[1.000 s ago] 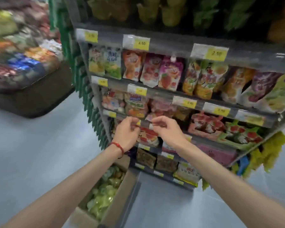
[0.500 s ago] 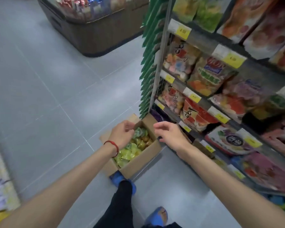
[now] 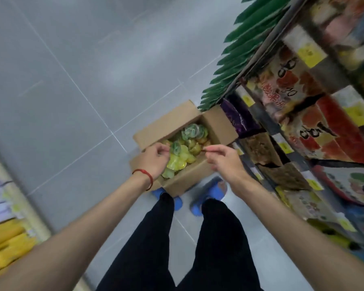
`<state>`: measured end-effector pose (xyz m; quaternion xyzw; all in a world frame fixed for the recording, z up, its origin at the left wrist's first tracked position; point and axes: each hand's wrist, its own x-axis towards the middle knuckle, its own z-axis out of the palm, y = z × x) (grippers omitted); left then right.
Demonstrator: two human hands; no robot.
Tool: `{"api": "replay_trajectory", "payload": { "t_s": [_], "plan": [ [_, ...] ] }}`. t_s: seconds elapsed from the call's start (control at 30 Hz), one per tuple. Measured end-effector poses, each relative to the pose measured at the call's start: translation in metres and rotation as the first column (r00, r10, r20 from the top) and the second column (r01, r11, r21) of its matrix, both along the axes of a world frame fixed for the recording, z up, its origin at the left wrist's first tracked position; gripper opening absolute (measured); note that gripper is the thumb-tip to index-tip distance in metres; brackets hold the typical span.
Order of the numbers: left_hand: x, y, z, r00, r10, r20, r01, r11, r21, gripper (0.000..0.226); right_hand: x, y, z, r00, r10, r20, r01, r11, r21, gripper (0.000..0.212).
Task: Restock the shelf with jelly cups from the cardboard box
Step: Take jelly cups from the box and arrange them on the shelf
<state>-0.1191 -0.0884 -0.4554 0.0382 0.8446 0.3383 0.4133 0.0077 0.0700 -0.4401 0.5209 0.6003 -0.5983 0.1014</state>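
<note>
Floor (image 3: 61, 80): grey tiles w/ pale grout lines, filling the view from 9 to 12 o'clock. You stand on it, looking down.

Shelf (image 3: 324, 66): runs along the 1–4 o'clock side, several tiers packed w/ snack bags, yellow price tags on the tier edges; print is blurred. Green packets (image 3: 235, 55) hang in a row at its near end, approx. 1 o'clock.

A 2nd display (image 3: 6, 238) w/ yellow packs sits at 8 o'clock.

Your legs in black trousers (image 3: 177, 248) come up from 6 o'clock; blue shoes (image 3: 210, 190) touch the floor just beside the box's near corner.

Cardboard box (image 3: 216, 124): on the floor at centre, just beside the shelf base, flaps open, tilted diagonally in view.

Jelly cups (image 3: 194, 132): loose heap inside the box, green, yellow and amber; none seen in a hand clear of the box.

Left hand (image 3: 153, 160): over the box's 9 o'clock rim, red cord on the wrist. Its fingers (image 3: 165, 151) are curled together at a green cup in the heap; whether they actually pinch it, you cannot tell.

Right hand (image 3: 223, 158): over the box's 3 o'clock rim, fingers (image 3: 208, 149) pressed together and pointing toward the cups, tips near the amber ones. Contact w/ a cup is not clear.
</note>
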Motion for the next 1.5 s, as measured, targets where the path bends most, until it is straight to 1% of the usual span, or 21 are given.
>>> {"api": "replay_trajectory", "payload": {
  "t_s": [0.13, 0.27, 0.37, 0.5, 0.6, 0.63, 0.73, 0.8, 0.83, 0.87, 0.93, 0.97, 1.0, 1.07, 1.13, 1.2, 1.27, 1.33, 1.4, 1.5],
  "plan": [
    [-0.002, 0.010, -0.060, 0.984, 0.129, 0.119, -0.129, 0.992, -0.010, 0.015, -0.021, 0.011, -0.063, 0.997, 0.043, 0.070, -0.043, 0.999, -0.004, 0.019],
    [-0.002, 0.023, -0.132, 0.949, 0.248, 0.194, -0.238, 0.969, -0.072, 0.015, -0.039, 0.028, -0.131, 0.987, 0.088, 0.135, -0.085, 0.996, -0.024, 0.024],
    [0.001, 0.030, -0.194, 0.935, 0.289, 0.207, -0.266, 0.955, -0.132, 0.021, -0.046, 0.042, -0.184, 0.976, 0.151, 0.159, -0.148, 0.988, -0.030, 0.023],
    [-0.001, 0.040, -0.269, 0.923, 0.339, 0.182, -0.303, 0.932, -0.199, 0.019, -0.057, 0.060, -0.258, 0.944, 0.289, 0.161, -0.291, 0.957, -0.013, 0.029],
    [0.000, 0.046, -0.325, 0.926, 0.341, 0.160, -0.298, 0.923, -0.244, 0.025, -0.065, 0.072, -0.321, 0.898, 0.388, 0.209, -0.411, 0.908, 0.081, 0.035],
    [0.001, 0.049, -0.343, 0.933, 0.326, 0.152, -0.281, 0.924, -0.259, 0.029, -0.067, 0.076, -0.340, 0.868, 0.435, 0.242, -0.474, 0.870, 0.138, 0.040],
    [0.001, 0.062, -0.394, 0.960, 0.256, 0.110, -0.213, 0.929, -0.304, 0.048, -0.078, 0.088, -0.389, 0.757, 0.563, 0.330, -0.648, 0.709, 0.277, 0.053],
    [-0.002, 0.069, -0.425, 0.986, 0.168, 0.026, -0.149, 0.930, -0.337, 0.060, -0.087, 0.096, -0.422, 0.679, 0.645, 0.349, -0.734, 0.593, 0.332, 0.061],
    [-0.004, 0.073, -0.441, 0.993, 0.114, -0.018, -0.112, 0.924, -0.365, 0.064, -0.092, 0.099, -0.439, 0.629, 0.689, 0.359, -0.775, 0.526, 0.349, 0.066],
    [-0.006, 0.076, -0.455, 0.997, 0.062, -0.042, -0.074, 0.913, -0.400, 0.065, -0.096, 0.101, -0.455, 0.565, 0.730, 0.385, -0.819, 0.439, 0.370, 0.070],
    [-0.009, 0.081, -0.474, 0.997, -0.062, -0.044, 0.034, 0.884, -0.467, 0.061, -0.103, 0.103, -0.478, 0.437, 0.770, 0.465, -0.875, 0.243, 0.419, 0.076],
    [-0.010, 0.084, -0.484, 0.991, -0.130, -0.024, 0.102, 0.863, -0.495, 0.059, -0.106, 0.104, -0.491, 0.401, 0.772, 0.493, -0.880, 0.175, 0.441, 0.080],
    [-0.010, 0.086, -0.494, 0.981, -0.194, 0.004, 0.169, 0.843, -0.510, 0.060, -0.109, 0.105, -0.502, 0.387, 0.770, 0.507, -0.879, 0.143, 0.454, 0.084],
    [-0.009, 0.086, -0.505, 0.959, -0.282, 0.031, 0.258, 0.825, -0.503, 0.066, -0.111, 0.105, -0.515, 0.402, 0.763, 0.506, -0.870, 0.147, 0.470, 0.092],
    [-0.010, 0.084, -0.515, 0.936, -0.352, -0.011, 0.299, 0.812, -0.502, 0.072, -0.110, 0.106, -0.525, 0.437, 0.744, 0.505, -0.851, 0.160, 0.500, 0.093],
    [-0.010, 0.080, -0.520, 0.904, -0.423, -0.063, 0.333, 0.788, -0.518, 0.082, -0.109, 0.104, -0.529, 0.447, 0.727, 0.522, -0.843, 0.147, 0.517, 0.096],
    [-0.010, 0.079, -0.523, 0.869, -0.491, -0.060, 0.382, 0.743, -0.549, 0.091, -0.110, 0.102, -0.531, 0.448, 0.706, 0.548, -0.841, 0.126, 0.526, 0.098],
    [-0.010, 0.078, -0.527, 0.836, -0.547, -0.053, 0.417, 0.694, -0.586, 0.096, -0.111, 0.100, -0.533, 0.440, 0.683, 0.583, -0.839, 0.082, 0.537, 0.098],
    [-0.010, 0.077, -0.529, 0.801, -0.595, -0.067, 0.437, 0.658, -0.613, 0.096, -0.112, 0.099, -0.535, 0.421, 0.667, 0.615, -0.840, 0.032, 0.542, 0.095],
    [-0.013, 0.073, -0.531, 0.753, -0.649, -0.108, 0.452, 0.629, -0.633, 0.096, -0.115, 0.099, -0.534, 0.421, 0.667, 0.614, -0.831, 0.012, 0.557, 0.087]
  ]
}}
